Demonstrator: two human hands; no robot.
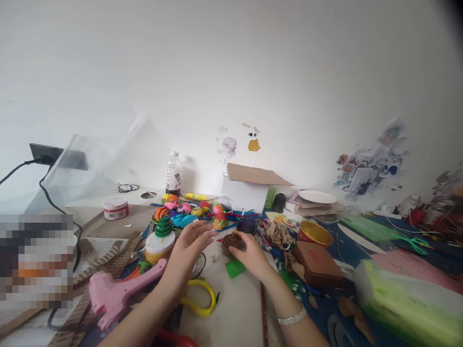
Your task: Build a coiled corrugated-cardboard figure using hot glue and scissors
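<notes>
While the right hand (253, 255) rests on the tabletop (238, 308), its grip is clamped on a small brown corrugated-cardboard coil (231, 241), which sits just past the fingertips near the middle of the clutter. The coil is roundish and lies low on the tabletop; whether it has a long axis or which way it faces is too small to tell. Beside it, the left hand (188, 248) hovers with fingers spread apart, holding nothing. A pink glue gun (115, 291) lies left of the arms, muzzle toward them, with yellow-handled scissors (200, 296) between.
</notes>
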